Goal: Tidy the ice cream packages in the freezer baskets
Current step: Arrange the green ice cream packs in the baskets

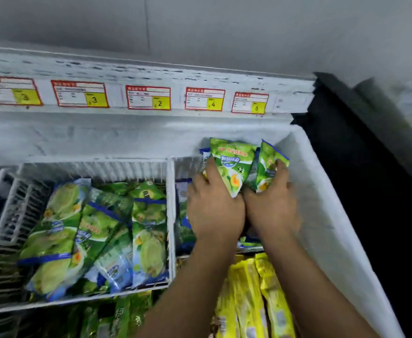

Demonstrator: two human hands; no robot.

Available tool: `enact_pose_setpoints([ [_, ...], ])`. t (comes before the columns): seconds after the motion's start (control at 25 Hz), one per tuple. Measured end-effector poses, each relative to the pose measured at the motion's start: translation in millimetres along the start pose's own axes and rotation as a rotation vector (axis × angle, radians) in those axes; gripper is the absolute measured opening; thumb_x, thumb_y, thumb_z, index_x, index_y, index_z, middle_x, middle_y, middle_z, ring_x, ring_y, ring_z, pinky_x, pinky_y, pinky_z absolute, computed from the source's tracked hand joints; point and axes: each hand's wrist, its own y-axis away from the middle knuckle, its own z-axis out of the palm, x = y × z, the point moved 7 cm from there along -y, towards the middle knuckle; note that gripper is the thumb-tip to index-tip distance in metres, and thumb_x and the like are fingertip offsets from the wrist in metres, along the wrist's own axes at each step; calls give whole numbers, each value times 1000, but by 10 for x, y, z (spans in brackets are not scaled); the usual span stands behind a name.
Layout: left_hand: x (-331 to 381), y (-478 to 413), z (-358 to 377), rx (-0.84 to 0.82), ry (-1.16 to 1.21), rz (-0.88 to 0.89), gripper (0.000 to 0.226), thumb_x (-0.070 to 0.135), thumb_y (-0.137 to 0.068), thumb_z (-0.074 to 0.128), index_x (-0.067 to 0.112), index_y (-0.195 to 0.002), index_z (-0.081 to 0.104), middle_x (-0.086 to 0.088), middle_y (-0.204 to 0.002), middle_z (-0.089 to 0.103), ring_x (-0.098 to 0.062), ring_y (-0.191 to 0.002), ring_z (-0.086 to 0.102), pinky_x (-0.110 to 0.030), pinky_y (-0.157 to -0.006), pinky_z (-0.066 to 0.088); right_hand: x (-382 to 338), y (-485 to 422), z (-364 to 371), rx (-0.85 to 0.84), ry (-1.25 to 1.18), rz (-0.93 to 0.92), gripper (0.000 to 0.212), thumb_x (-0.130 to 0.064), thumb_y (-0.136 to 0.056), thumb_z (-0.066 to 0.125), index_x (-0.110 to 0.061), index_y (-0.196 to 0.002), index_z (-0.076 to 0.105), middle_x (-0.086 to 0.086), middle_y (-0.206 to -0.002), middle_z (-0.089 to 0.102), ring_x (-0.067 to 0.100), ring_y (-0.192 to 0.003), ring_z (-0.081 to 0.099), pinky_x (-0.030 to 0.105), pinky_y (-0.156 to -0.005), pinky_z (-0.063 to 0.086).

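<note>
The left hand [214, 203] curls round an upright green ice cream package [231, 164]. Touching it, the right hand [272, 206] grips a second green package [271, 162] just beside the first. Left of the hands, a white wire basket [102, 169] holds more green packages [97, 230] lying flat. Nearer than the hands lie yellow packages [249, 301]. Beyond the hands, price labels [149, 97] line the freezer rim [117, 93].
</note>
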Motion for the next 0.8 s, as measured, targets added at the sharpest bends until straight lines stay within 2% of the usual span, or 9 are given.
enact_pose_setpoints([
  [0.12,-347,-145,639,-164,-44,-143,79,43,-87,59,13,-146,16,-19,-138,37,-37,-125,40,-43,-95,38,275,-320,585,-158,64,-9,83,-42,-86,61,-32,-151,12,13,-142,35,37,-126,41,44,-94,38],
  [0.2,-656,-180,1024,-331,-207,-198,79,34,-90,55,1,-146,10,-25,-142,27,-39,-129,34,-42,-101,36,455,-371,1102,-364,50,17,85,-41,-87,59,-31,-153,6,19,-148,26,38,-135,29,46,-106,31],
  [0.28,-792,-201,1192,-394,-411,-156,73,25,-91,50,-11,-140,12,-28,-141,23,-39,-129,29,-41,-105,31,622,-355,1379,-506,82,86,86,-50,-89,56,-32,-154,3,22,-153,13,38,-141,17,47,-111,24],
  [0.32,-798,-227,1195,-369,-446,-150,68,25,-92,46,-15,-138,15,-29,-139,25,-39,-127,29,-41,-106,30,673,-369,1414,-507,109,84,82,-51,-90,54,-31,-154,6,23,-154,12,38,-141,16,46,-111,24],
  [0.4,-778,-307,1109,-286,-452,-128,63,25,-94,42,-17,-135,18,-30,-138,27,-41,-124,33,-43,-105,29,615,-406,1322,-396,200,-25,70,-37,-93,53,-25,-152,17,22,-150,19,38,-136,25,43,-107,29],
  [0.52,-804,-430,857,-146,-349,-176,72,19,-89,51,-4,-143,8,-29,-142,21,-44,-127,31,-48,-104,32,527,-464,1213,-281,212,-124,63,-19,-92,54,-20,-148,26,19,-143,29,38,-127,37,40,-99,37],
  [0.6,-778,-454,777,-116,-340,-184,89,21,-88,55,15,-148,-10,-27,-145,11,-45,-129,28,-50,-102,37,526,-442,1253,-335,229,-126,73,-37,-91,60,-29,-151,19,18,-146,24,38,-131,33,45,-102,36],
  [0.68,-793,-442,830,-165,-378,-172,90,33,-94,51,23,-149,-20,-22,-152,-5,-44,-137,15,-51,-107,31,514,-364,1331,-439,348,-171,89,-57,-84,63,-40,-152,8,16,-149,15,37,-135,24,49,-101,36],
  [0.8,-898,-376,952,-257,-418,-102,83,53,-98,35,20,-150,-20,-14,-155,-26,-36,-145,-11,-45,-117,4,506,-365,1380,-436,439,-238,94,-47,-82,69,-38,-152,7,16,-150,15,37,-134,25,46,-96,41],
])
